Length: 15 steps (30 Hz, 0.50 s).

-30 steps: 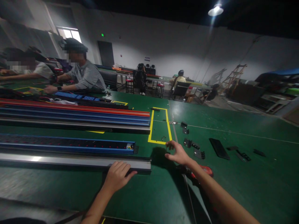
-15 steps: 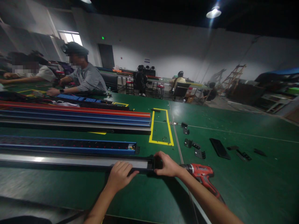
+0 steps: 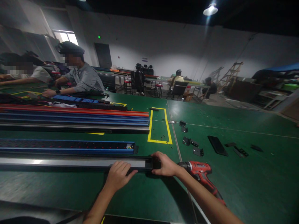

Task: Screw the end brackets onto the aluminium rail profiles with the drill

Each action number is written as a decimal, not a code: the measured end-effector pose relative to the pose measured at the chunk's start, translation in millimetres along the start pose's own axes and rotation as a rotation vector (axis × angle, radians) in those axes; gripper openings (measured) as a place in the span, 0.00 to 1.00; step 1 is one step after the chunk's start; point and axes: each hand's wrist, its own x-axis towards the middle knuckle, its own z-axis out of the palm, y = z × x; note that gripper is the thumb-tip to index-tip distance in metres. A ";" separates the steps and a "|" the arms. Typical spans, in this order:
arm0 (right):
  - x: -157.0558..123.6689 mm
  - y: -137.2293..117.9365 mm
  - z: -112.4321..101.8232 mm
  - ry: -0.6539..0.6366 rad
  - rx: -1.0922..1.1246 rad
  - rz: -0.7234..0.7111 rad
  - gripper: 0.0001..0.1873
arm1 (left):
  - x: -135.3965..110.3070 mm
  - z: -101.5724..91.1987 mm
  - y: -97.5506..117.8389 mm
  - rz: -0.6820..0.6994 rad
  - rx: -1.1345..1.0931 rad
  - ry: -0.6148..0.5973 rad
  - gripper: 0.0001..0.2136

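Rail (image 3: 77, 162) before me on the table (image 3: 140, 199), left hand (image 3: 118, 175) clasping its near edge, right hand (image 3: 164, 165) pinching the black cap (image 3: 149, 164) at its end; cap looks lined up, fastening I can't tell, drill (image 3: 200, 168) lying idle, brackets (image 3: 198, 151) loose beyond

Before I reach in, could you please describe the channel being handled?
On the green table, long bars run in from the left. The channel is the one nearest the camera, black-edged with a silvery strip. Unlike its neighbours, it has the left hand on it.
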 end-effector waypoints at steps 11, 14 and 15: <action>-2.1 -0.5 7.1 0.002 -0.043 0.037 0.39 | -0.5 0.7 -1.2 0.017 0.028 0.016 0.17; -3.3 -4.9 8.4 -0.004 -0.035 0.056 0.41 | 0.7 -0.1 -1.1 0.034 0.037 0.024 0.16; -4.5 -6.7 9.1 0.000 -0.023 0.058 0.43 | 1.2 -0.8 -0.8 0.038 0.035 0.027 0.16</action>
